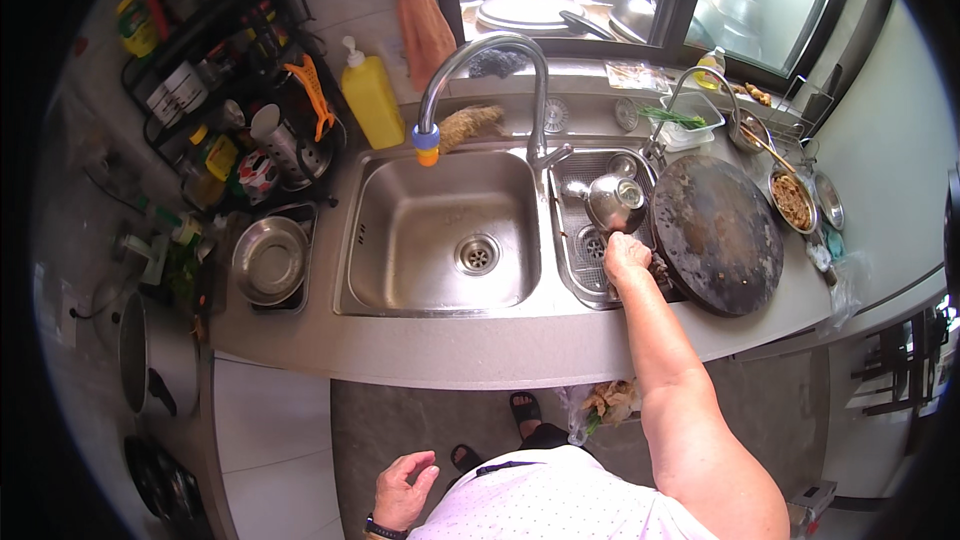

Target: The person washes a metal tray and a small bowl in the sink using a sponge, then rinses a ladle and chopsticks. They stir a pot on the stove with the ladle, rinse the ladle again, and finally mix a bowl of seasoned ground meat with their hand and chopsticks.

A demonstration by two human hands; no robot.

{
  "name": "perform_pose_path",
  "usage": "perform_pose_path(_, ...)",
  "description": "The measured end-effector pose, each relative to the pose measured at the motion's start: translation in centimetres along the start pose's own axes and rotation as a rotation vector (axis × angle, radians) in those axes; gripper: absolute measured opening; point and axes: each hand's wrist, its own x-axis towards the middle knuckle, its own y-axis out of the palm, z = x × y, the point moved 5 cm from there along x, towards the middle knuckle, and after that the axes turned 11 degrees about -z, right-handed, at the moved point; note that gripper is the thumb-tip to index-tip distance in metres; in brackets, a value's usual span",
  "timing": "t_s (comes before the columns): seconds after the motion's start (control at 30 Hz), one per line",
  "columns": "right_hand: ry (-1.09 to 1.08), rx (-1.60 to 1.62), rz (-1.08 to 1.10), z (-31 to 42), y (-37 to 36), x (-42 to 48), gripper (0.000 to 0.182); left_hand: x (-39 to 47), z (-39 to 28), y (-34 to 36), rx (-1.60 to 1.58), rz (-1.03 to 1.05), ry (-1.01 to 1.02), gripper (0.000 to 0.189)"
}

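Note:
My right hand (628,256) reaches into the small right-hand sink basin (581,292). Its fingers are closed at the lower edge of a shiny stainless-steel vessel (611,202), which lies tilted with its base towards me; the fingertips are hidden. A smaller round metal piece (622,165) sits just behind it. Below the vessel, a drain (592,246) shows in the basin. My left hand (405,487) hangs by my waist, away from the counter, fingers loosely curled and apart with nothing in them. To the left is the large sink basin (427,240), under a curved chrome faucet (540,90).
Right of the small basin lies a thick round chopping board (716,236). A bowl of food (791,199) stands beyond it. On the left are a metal bowl (270,260), a yellow pump bottle (373,101) and a crowded black rack (217,82). A lidded pan (529,11) shows through the window.

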Motion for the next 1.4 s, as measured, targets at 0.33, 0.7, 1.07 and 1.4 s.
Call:
perform_pose_path(0.33,-0.073,-0.007,0.011,0.6,0.5,1.4,0.025,-0.1,0.4,0.5,0.088,0.007,0.024,0.024)
perform_pose_path(0.7,-0.069,0.251,-0.107,2.2,-2.6,-0.2,0.035,0.4,0.2,0.7,0.183,0.011,0.086,0.026)
perform_pose_path(1.07,0.167,1.380,0.448,0.1,-5.2,-5.7,0.025,1.4,-1.2,1.8,0.171,0.028,0.098,0.027)
perform_pose_path(1.4,-0.379,1.021,0.133,1.5,-7.3,-11.4,0.023,1.4,-2.0,1.6,0.241,0.022,0.115,0.025)
